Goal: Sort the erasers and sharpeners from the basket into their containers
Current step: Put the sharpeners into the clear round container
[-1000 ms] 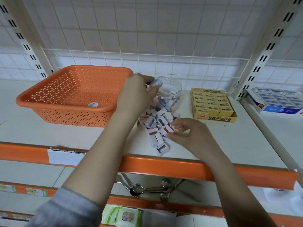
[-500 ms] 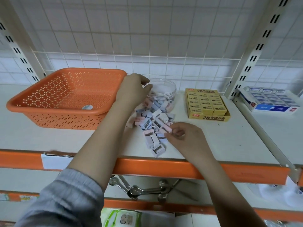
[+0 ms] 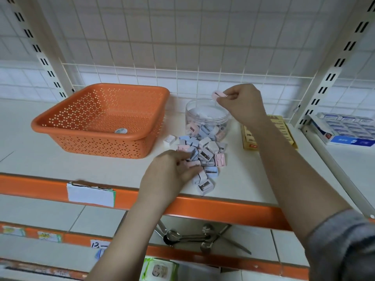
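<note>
My right hand (image 3: 242, 104) pinched a pink sharpener (image 3: 218, 94) between thumb and fingertips, held just above the open mouth of the clear plastic jar (image 3: 207, 118). Its long axis ran roughly level, left-right, free end pointing left toward the basket, slot face up toward me. The jar stood upright, partly filled with pink, blue and white sharpeners. My left hand (image 3: 169, 175) sat at the near-left edge of the loose sharpener pile (image 3: 203, 157) on the shelf (image 3: 50, 161), fingers curled around a pink sharpener from the pile. The orange perforated basket (image 3: 101, 120) on the left held only a small round sticker. A yellow eraser box (image 3: 250, 138) lay right of the jar, partly behind my right forearm.
</note>
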Tool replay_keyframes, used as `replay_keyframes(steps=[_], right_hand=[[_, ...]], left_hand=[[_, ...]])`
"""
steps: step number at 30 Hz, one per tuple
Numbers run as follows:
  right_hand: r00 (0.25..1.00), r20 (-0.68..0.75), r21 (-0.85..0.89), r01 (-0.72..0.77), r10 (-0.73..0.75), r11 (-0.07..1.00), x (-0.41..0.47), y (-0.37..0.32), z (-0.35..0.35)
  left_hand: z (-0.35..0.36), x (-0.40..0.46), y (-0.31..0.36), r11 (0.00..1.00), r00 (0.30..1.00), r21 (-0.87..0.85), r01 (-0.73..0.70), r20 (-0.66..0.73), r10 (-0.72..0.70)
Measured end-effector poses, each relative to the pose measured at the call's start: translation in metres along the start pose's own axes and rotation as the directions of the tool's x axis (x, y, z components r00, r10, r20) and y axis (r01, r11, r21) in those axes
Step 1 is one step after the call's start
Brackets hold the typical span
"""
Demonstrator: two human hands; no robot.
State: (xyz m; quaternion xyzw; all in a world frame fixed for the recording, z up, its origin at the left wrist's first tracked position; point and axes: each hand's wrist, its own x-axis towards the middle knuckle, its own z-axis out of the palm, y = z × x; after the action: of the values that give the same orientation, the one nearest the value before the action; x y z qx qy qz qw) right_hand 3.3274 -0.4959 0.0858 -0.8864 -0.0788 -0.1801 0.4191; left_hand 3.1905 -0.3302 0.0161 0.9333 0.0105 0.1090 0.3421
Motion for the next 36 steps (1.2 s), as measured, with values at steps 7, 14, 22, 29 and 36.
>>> replay_keyframes(steps=[7, 14, 22, 29, 36], right_hand=[[0.992, 0.109, -0.125, -0.049, 0.063, 0.991, 0.021, 0.008, 0.023], [0.998, 0.033, -0.025, -0.053, 0.054, 0.998, -0.001, 0.016, 0.008], [0.992, 0.006, 0.099, -0.125, 0.125, 0.987, -0.065, 0.039, -0.017], [0.951, 0.274, 0.01, -0.148, 0.14, 0.989, -0.111, 0.051, -0.015], [0.936, 0.337, -0.067, -0.087, 0.105, 0.994, -0.121, 0.052, -0.006]], left_hand=[[-0.001, -0.01, 0.0, 0.997, 0.992, -0.074, -0.035, 0.121, 0.043], [0.002, -0.009, -0.006, 0.992, 0.99, -0.126, 0.017, 0.139, 0.0], [-0.019, 0.009, 0.008, 0.973, 0.997, -0.218, -0.08, -0.036, 0.074], [-0.03, 0.082, 0.048, 0.975, 0.977, -0.087, -0.203, -0.082, 0.196], [-0.01, 0.144, 0.049, 0.982, 0.987, 0.101, -0.16, 0.044, 0.156]])
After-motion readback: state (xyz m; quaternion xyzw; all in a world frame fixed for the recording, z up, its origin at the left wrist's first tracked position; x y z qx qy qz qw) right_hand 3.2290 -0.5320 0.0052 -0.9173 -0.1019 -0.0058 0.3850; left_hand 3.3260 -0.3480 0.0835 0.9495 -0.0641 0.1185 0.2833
